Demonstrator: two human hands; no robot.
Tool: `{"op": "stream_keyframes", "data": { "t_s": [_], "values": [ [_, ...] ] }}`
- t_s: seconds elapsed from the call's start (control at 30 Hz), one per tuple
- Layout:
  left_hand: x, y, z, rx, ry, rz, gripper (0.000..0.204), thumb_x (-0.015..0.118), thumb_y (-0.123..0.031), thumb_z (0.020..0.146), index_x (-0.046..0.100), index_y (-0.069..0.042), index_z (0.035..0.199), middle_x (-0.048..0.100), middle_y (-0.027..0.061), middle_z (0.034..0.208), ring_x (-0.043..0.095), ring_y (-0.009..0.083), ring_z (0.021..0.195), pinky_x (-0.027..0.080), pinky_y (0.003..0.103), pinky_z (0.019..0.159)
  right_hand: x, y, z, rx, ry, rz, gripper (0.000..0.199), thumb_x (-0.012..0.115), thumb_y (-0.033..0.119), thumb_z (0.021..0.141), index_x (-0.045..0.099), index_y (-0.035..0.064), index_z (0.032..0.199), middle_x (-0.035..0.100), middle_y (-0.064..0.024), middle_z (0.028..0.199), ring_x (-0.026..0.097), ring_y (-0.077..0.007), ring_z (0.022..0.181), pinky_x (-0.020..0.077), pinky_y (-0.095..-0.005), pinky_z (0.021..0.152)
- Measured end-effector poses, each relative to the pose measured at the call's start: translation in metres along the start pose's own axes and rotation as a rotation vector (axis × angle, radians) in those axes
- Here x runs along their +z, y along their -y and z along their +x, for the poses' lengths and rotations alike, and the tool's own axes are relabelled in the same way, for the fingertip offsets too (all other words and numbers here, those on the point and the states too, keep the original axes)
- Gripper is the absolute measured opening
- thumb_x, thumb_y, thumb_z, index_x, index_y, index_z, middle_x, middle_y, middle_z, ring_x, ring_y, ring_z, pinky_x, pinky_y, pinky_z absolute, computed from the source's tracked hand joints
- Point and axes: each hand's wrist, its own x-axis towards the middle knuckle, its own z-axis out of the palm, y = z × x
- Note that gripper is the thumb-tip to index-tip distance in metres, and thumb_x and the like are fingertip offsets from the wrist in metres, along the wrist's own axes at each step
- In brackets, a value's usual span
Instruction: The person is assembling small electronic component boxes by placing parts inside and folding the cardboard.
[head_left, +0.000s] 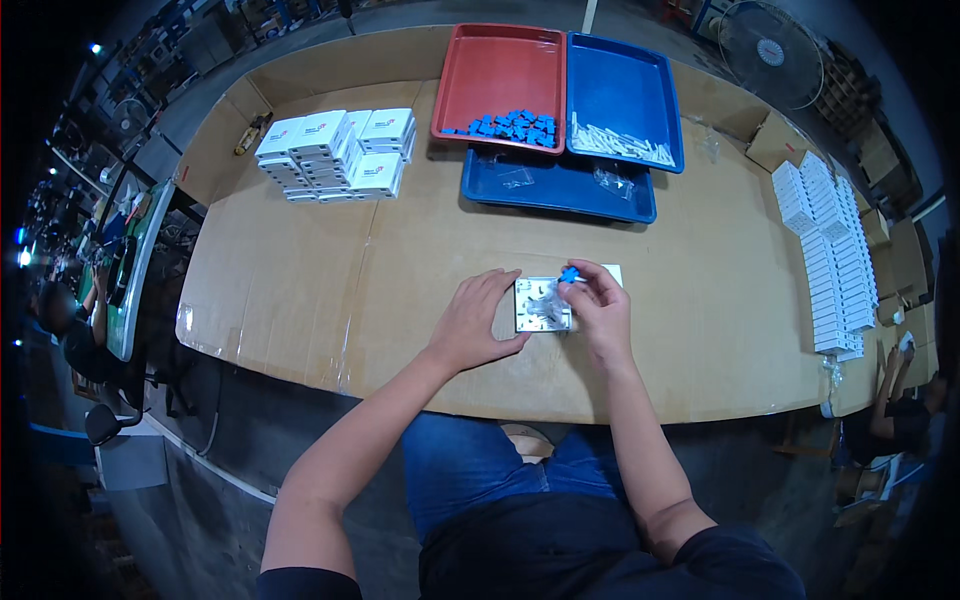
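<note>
A small white open box (541, 304) lies on the cardboard-covered table (300, 290), close to its near edge, with a clear plastic bag inside it. My left hand (478, 322) rests flat on the table, its fingers touching the box's left side. My right hand (602, 303) hovers at the box's right side and pinches a small blue plastic piece (569, 274) between its fingertips above the box.
At the far side sit a red tray (500, 70) with several blue pieces, a blue tray (625, 85) with white sticks, and a lower blue tray (560, 190) with clear bags. White boxes are stacked at far left (335, 152) and in rows at right (835, 260).
</note>
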Motion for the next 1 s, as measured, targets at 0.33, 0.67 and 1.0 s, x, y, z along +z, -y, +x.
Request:
{"op": "stream_keyframes", "data": {
  "t_s": [0.33,0.67,1.0],
  "values": [
    [0.001,0.003,-0.001,-0.014,-0.008,-0.032,0.087,0.084,-0.034,0.074,0.048,-0.001,0.145,0.056,0.0207,0.142,0.051,0.0374,0.136,0.038,0.046,0.117,0.012,-0.007,0.018,-0.559,0.195,-0.848,0.034,0.076,0.012,0.085,0.072,0.0020,0.117,0.071,-0.0148,0.112,0.065,-0.0334,0.108,0.0490,-0.0421,0.096],
    [-0.001,0.007,0.000,-0.021,0.005,-0.038,0.087,0.085,-0.033,0.073,0.048,-0.001,0.146,0.056,0.0206,0.143,0.051,0.0371,0.136,0.038,0.046,0.117,0.014,-0.015,0.019,-0.602,0.282,-0.880,0.028,0.074,0.013,0.087,0.072,0.0032,0.114,0.073,-0.0120,0.113,0.065,-0.0317,0.109,0.0434,-0.0433,0.102],
    [0.000,0.007,0.002,-0.030,0.012,-0.051,0.087,0.084,-0.034,0.074,0.049,-0.002,0.146,0.057,0.0195,0.142,0.052,0.0359,0.135,0.040,0.046,0.115,0.014,-0.019,0.019,-0.595,0.280,-0.883,0.026,0.074,0.011,0.088,0.074,0.0037,0.113,0.074,-0.0098,0.114,0.066,-0.0291,0.109,0.0423,-0.0441,0.104]
  ]
}}
